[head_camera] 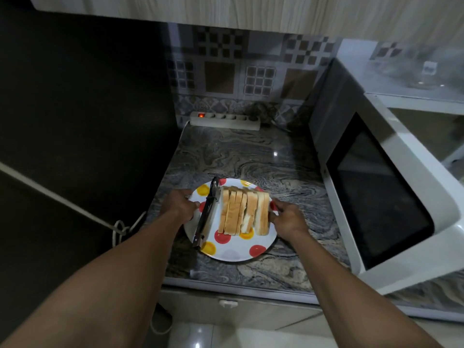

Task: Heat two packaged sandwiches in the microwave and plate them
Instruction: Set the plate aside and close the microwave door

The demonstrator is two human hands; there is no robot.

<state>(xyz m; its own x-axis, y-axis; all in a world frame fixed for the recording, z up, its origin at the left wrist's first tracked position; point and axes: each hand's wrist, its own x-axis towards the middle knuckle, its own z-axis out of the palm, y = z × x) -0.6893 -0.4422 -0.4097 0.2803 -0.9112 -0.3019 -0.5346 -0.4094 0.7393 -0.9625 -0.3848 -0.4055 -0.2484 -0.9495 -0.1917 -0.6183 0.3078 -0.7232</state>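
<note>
A white plate (233, 252) with red and yellow dots sits on the marbled counter. On it stand the sandwiches (242, 213), a row of bread slices on edge. Metal tongs (207, 214) lie along the plate's left side. My left hand (182, 203) grips the plate's left rim beside the tongs. My right hand (287, 218) grips the right rim, its fingers close to the outermost slice. The white microwave (376, 187) stands to the right with its dark door closed.
A power strip (224, 120) with a lit red switch lies against the tiled backsplash. A dark wall or appliance side rises on the left. A knotted white cord (120, 228) hangs there. The counter edge (238, 285) runs just below the plate.
</note>
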